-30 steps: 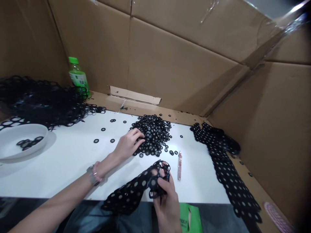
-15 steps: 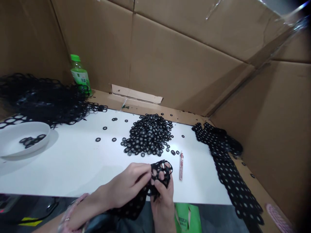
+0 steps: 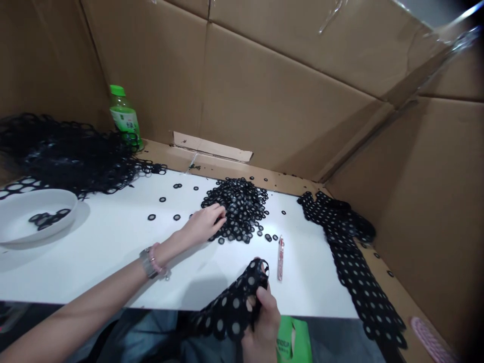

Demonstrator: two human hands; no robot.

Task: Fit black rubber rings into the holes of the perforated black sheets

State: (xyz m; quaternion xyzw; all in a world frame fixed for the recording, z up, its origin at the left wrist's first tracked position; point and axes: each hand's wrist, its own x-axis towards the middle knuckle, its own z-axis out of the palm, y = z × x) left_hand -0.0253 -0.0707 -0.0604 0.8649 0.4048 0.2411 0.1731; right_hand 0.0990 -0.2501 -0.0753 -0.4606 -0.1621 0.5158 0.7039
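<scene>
My left hand (image 3: 207, 222) reaches onto the left side of a heap of small black rings (image 3: 242, 201). Its fingers are closed, and what lies between the fingertips is hidden. Down at the table's front edge, my right hand (image 3: 264, 315) grips one end of a black sheet (image 3: 229, 307) dotted with pale round spots. A few open holes show at that end, near the thumb. The rest of the sheet hangs toward my lap.
A white bowl (image 3: 71, 201) holding a few rings stands at left, before a tangle of black netting (image 3: 75, 151) and a green bottle (image 3: 126, 118). A thin red-and-clear stick (image 3: 280, 257) lies right of centre. Long dotted black strips (image 3: 363, 272) run down the right side. Cardboard walls (image 3: 295, 91) enclose the table.
My left hand has left the black sheet and moved forward onto the heap of rings. The right hand has kept hold of the sheet, shifting slightly toward me.
</scene>
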